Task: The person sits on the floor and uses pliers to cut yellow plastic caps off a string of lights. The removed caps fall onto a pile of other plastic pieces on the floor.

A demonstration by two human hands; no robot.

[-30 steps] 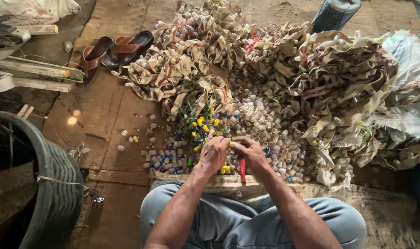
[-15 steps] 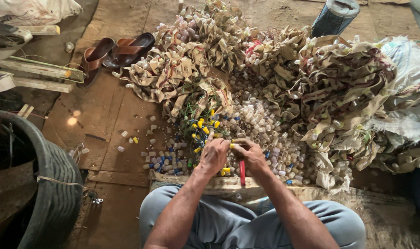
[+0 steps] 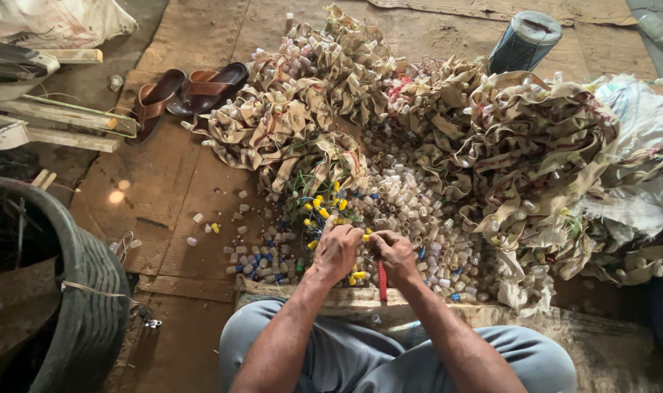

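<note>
Both hands pinched together: left hand (image 3: 336, 252) and right hand (image 3: 395, 256) close on small piece between fingertips, too tiny for me to identify. Red-handled tool (image 3: 382, 280) hangs just below right hand. I judge risk: piece slips into loose caps (image 3: 426, 211) beyond knuckles, lost.

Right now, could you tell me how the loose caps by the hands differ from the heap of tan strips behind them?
The loose caps are small, short cylinders, mostly pale with some yellow and blue; the tan strips are long, crumpled bands with red markings. The caps lie scattered singly on the floor, while the strips are piled in tangled mounds. The left hand and right hand work over the caps, not the strips. Both cover the same brown floor.
</note>
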